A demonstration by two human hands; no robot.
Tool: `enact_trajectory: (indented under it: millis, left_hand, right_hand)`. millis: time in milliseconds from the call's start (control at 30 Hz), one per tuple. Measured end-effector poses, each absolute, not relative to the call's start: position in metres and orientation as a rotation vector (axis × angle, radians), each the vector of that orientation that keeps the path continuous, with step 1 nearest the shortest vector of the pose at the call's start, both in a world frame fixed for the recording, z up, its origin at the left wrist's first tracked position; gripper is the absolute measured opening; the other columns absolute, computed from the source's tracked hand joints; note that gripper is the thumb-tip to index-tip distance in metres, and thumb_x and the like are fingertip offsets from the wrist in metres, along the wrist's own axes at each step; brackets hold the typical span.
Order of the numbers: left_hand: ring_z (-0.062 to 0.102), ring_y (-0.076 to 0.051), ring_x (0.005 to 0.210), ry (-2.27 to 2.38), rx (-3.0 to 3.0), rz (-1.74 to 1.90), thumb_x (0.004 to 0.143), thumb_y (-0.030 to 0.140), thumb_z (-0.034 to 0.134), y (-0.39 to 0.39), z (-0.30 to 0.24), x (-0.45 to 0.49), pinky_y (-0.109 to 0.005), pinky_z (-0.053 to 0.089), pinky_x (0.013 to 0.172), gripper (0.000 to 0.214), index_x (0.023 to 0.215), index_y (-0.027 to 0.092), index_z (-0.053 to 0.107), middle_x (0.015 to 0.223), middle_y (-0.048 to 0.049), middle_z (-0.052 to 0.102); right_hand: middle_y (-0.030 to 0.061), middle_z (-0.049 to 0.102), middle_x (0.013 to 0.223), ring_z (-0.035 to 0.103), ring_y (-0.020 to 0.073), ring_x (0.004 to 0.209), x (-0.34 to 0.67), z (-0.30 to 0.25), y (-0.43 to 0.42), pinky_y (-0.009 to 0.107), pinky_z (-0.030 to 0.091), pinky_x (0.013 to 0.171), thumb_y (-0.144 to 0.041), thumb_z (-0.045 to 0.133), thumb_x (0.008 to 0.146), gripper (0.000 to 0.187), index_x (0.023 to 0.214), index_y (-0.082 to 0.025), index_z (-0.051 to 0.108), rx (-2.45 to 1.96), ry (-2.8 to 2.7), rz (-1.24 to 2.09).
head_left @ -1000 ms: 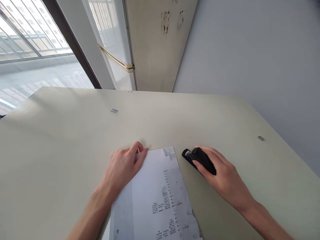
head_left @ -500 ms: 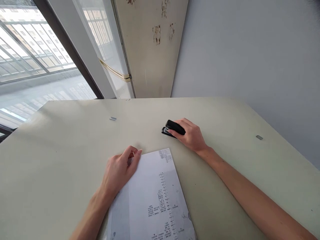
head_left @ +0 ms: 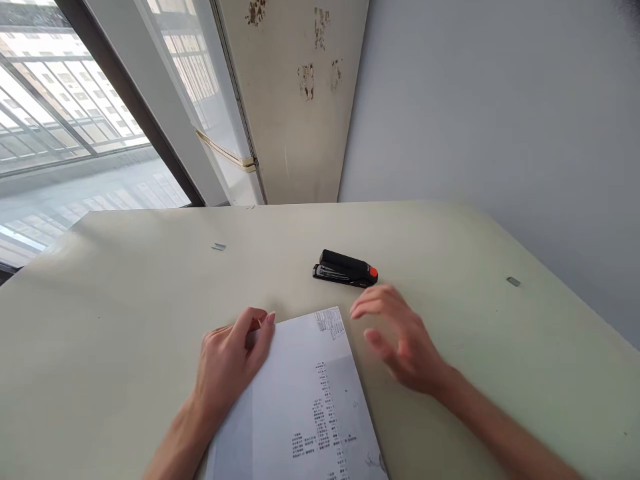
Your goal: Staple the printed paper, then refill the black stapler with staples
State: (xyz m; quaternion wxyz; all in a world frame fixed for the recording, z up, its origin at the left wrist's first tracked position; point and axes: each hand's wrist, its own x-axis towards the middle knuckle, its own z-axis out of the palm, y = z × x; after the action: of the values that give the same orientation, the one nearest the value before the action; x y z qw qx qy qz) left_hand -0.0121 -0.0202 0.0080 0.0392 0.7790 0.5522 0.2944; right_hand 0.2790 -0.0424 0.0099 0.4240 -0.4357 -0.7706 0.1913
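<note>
A black stapler (head_left: 345,269) with an orange end lies flat on the pale table (head_left: 125,313), beyond the paper. A printed white sheet (head_left: 305,400) rests near the table's front edge. My left hand (head_left: 227,360) presses on the sheet's top left corner, fingers curled over its edge. My right hand (head_left: 400,337) hovers just right of the sheet's top corner, a short way in front of the stapler, fingers apart and holding nothing; it is blurred by motion.
Two small strips of staples lie on the table, one at the far left (head_left: 219,247) and one at the right (head_left: 513,281). A worn cream cabinet (head_left: 295,100) and a window (head_left: 65,133) stand behind the table, a grey wall to the right.
My right hand carried the stapler away from the sheet, set it down farther back on the table, let go and drew back toward me. The left hand stayed on the sheet.
</note>
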Motion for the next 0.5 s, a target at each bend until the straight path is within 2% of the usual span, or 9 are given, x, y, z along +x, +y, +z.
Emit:
enact_trajectory:
  millis: [100,200,333,500]
  left_hand:
    - [0.039,-0.008,0.043,1.696,2.388,0.955,0.102,0.035,0.053,-0.022,0.009,-0.010,-0.020,0.036,0.052,0.025,0.081,0.022,0.060,0.051,0.0096,0.049]
    - [0.041,-0.007,0.043,1.677,2.389,0.981,0.101,0.033,0.054,-0.023,0.010,-0.009,-0.020,0.038,0.052,0.023,0.082,0.022,0.060,0.051,0.0092,0.052]
    - [0.039,-0.008,0.042,1.710,2.363,1.020,0.099,0.032,0.055,-0.023,0.010,-0.007,-0.020,0.038,0.051,0.021,0.081,0.023,0.061,0.050,0.0088,0.052]
    - [0.037,-0.008,0.041,1.709,2.347,1.067,0.097,0.032,0.057,-0.021,0.011,-0.005,-0.019,0.038,0.049,0.020,0.080,0.023,0.060,0.049,0.0090,0.051]
  right_hand:
    - [0.0059,0.071,0.099,0.064,0.0247,0.100,0.278,0.011,-0.057,0.041,0.053,0.089,-0.040,0.056,0.103,0.016,0.103,-0.026,0.063,-1.058,-1.940,0.804]
    - [0.0038,0.069,0.094,0.062,0.0204,0.086,0.276,0.010,-0.060,0.034,0.052,0.076,-0.044,0.056,0.104,0.021,0.098,-0.026,0.062,-1.165,-1.865,0.991]
    - [0.0000,0.065,0.082,0.050,0.0146,0.066,0.273,0.007,-0.059,0.027,0.040,0.056,-0.051,0.057,0.103,0.028,0.092,-0.025,0.057,-1.329,-1.716,1.162]
    - [-0.0010,0.063,0.080,0.050,0.0137,0.066,0.272,0.006,-0.058,0.027,0.039,0.059,-0.049,0.058,0.102,0.028,0.092,-0.024,0.059,-1.263,-1.768,1.263]
